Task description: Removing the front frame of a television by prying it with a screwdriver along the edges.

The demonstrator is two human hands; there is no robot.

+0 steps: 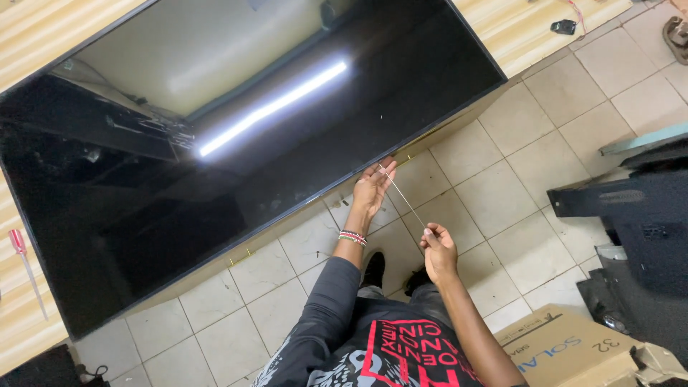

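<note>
The left hand [373, 188] and right hand [438, 251] both pinch a thin silver strip [403, 198] pulled partway off the big black flat screen [236, 143] on the striped wooden counter [43, 29]

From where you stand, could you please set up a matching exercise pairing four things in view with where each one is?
Things:
1. red-handled screwdriver
2. cardboard box
3. thin strip
4. beaded bracelet

Places:
A. on the left hand's wrist
B. on the tiled floor at lower right
C. on the wooden table, left of the flat screen
D. stretched between the left hand and the right hand

Pairs: 1-C, 2-B, 3-D, 4-A
</note>
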